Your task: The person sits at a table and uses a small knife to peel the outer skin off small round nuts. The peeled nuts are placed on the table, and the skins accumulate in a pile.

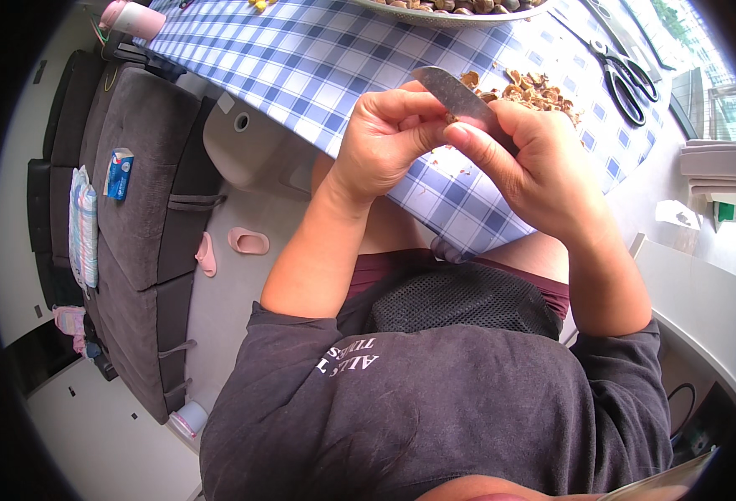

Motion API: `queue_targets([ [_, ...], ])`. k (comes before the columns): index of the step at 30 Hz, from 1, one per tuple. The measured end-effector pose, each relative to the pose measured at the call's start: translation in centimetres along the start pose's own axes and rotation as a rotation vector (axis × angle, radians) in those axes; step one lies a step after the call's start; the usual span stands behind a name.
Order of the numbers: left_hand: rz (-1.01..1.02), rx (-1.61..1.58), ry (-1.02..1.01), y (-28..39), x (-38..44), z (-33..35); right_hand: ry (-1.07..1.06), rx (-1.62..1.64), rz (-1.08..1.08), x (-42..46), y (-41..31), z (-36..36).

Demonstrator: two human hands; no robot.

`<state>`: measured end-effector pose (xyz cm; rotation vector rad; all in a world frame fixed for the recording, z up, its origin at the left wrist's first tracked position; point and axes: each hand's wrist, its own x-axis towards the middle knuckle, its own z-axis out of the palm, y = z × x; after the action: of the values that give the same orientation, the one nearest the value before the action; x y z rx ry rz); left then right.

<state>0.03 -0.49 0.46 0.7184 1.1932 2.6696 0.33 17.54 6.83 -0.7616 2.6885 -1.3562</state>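
My right hand point(530, 156) grips a knife point(458, 94), its metal blade pointing up and to the left, and the thumb reaches the fingertips of the other hand. Between the fingers of my left hand point(393, 134) is a small brown piece point(451, 118), mostly hidden, with the blade's edge against or very near it. Behind the knife, brown shell pieces point(537, 91) lie in a loose pile on the checked tablecloth point(318, 69). A basket point(462, 19) of brown nuts, possibly chestnuts, stands at the table's far side.
Black-handled scissors point(624, 87) lie at the table's right. A pink cup point(133, 20) stands at the far left corner, and yellow pieces point(260, 5) lie near the top edge. A grey sofa point(148, 175) and a beige stool point(249, 144) are to the left.
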Motion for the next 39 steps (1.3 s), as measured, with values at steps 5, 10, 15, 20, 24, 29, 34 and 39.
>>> queue_targets([
  [5,0.004,-0.036,-0.007,0.03,-0.03,0.06,0.034,-0.036,-0.027,-0.01,0.30,0.09],
  [10,-0.006,-0.052,-0.019,-0.07,-0.17,-0.33,0.032,-0.005,-0.008,-0.08,0.18,0.15],
  [15,0.021,-0.006,-0.022,-0.04,0.03,0.01,0.013,-0.032,0.012,-0.07,0.21,0.10],
  [20,0.018,-0.004,-0.008,0.01,0.00,0.00,0.004,-0.032,0.006,0.04,0.19,0.11],
  [24,-0.002,-0.005,0.015,-0.08,-0.10,-0.13,-0.005,-0.006,0.000,0.09,0.31,0.18],
  [29,-0.029,0.013,0.030,-0.03,-0.16,-0.21,-0.025,0.040,0.016,0.11,0.31,0.09],
  [34,-0.062,0.119,0.042,0.29,-0.09,-0.06,-0.029,0.103,0.044,0.06,0.43,0.13],
  [39,-0.071,0.100,0.053,-0.13,0.07,0.21,-0.025,0.088,0.047,0.08,-0.07,-0.25],
])
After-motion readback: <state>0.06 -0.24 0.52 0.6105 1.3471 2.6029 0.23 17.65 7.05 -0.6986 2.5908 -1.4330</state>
